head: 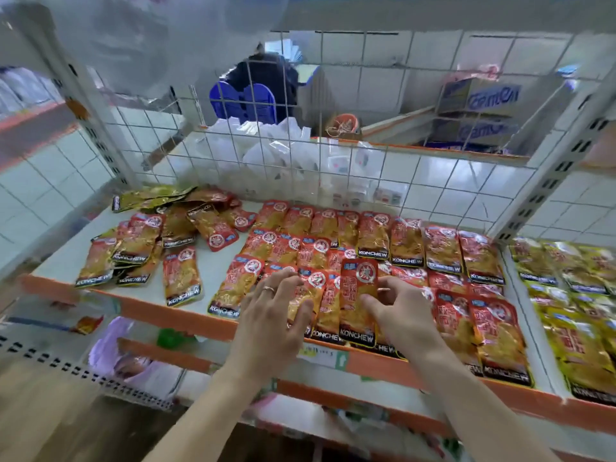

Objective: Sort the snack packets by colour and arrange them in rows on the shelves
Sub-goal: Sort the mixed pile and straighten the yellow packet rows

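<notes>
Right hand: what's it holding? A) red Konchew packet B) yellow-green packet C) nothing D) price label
A: the right hand pinches a red Konchew packet between thumb and fingers.

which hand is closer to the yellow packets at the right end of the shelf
Right. The right hand pinches a red packet in the front row, left of the yellow packets; the left hand is farther left, spread over the red rows.
</notes>
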